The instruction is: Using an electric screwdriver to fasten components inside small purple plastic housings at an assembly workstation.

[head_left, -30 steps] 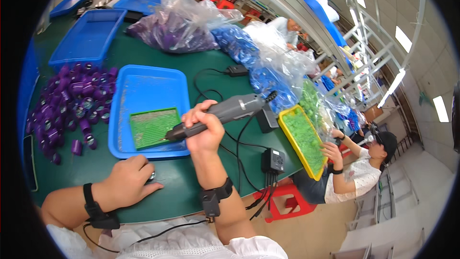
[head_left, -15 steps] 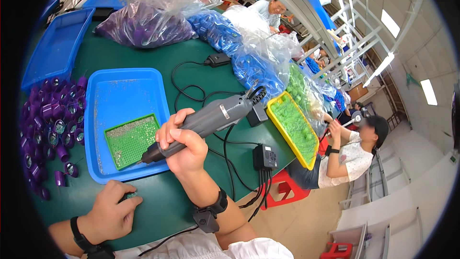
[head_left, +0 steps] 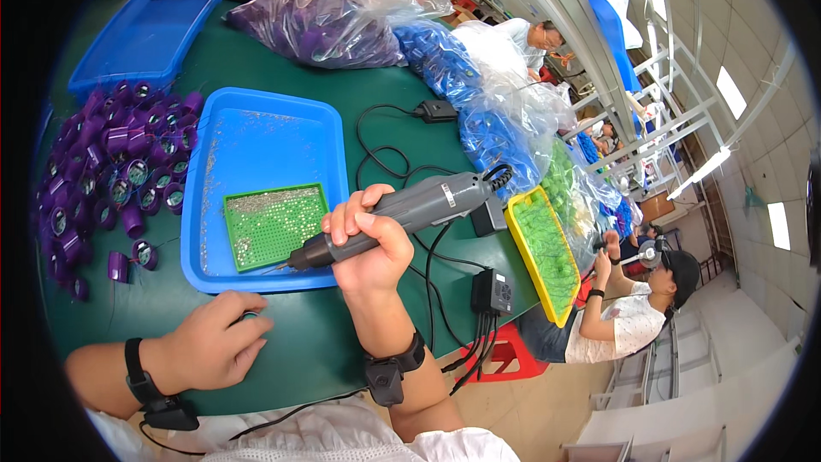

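Observation:
My right hand [head_left: 369,244] is wrapped round a grey electric screwdriver [head_left: 436,201] with a black nose. Its thin bit points down to the left, just beside the near edge of a green perforated tray [head_left: 282,239] of small screws. That tray lies inside a larger blue tray [head_left: 329,150]. On the green table just in front of the blue tray, my left hand [head_left: 209,338] has its fingers closed round a small circuit-board part [head_left: 249,316], mostly hidden by the fingers. Many purple cups [head_left: 137,173] with circuit boards and wires inside are heaped to the left.
Plastic bags of purple parts [head_left: 316,21] and blue parts [head_left: 496,133] line the far side. A yellow tray [head_left: 540,261] of green parts stands at the right edge. Cables and a black power box [head_left: 493,293] lie nearer. A person [head_left: 629,312] sits at right.
The whole view has shifted, so the table things appear further right and higher. My right hand keeps the screwdriver; the part in my left hand is now more covered by the fingers.

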The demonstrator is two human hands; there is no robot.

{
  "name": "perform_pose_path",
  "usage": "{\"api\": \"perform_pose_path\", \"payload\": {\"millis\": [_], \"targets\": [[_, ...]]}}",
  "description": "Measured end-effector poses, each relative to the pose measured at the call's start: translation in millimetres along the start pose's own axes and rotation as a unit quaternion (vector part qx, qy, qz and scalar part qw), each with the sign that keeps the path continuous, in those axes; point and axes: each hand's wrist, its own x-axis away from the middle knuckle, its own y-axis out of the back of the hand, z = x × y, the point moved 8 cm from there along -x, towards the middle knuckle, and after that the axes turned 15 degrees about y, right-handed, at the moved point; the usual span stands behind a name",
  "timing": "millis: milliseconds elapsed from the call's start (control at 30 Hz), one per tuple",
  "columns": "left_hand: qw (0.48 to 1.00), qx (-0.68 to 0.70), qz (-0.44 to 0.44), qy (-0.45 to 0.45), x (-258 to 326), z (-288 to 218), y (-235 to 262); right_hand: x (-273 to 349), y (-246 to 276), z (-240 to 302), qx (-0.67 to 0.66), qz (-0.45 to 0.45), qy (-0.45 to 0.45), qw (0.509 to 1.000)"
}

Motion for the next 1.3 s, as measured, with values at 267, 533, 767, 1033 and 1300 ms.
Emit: {"api": "perform_pose_path", "payload": {"millis": [267,533,767,1033,1300], "targets": [[0.999,0.005,-0.025,0.044,12,4,7,6,-5,7,-0.003,-0.001,0.006,1.0],[0.998,0.022,-0.039,0.043,7,8,9,-2,-8,11,-0.023,0.031,0.023,0.999],[0.998,-0.015,-0.007,0.067,10,17,1,-2,-25,30,0.003,0.105,0.082,0.991],[0.996,0.005,-0.031,0.081,15,19,3,-12,-65,31,0.115,0.204,0.124,0.964],[0.997,-0.045,-0.036,0.055,14,18,6,-7,-70,27,0.117,0.255,0.116,0.953]]}}
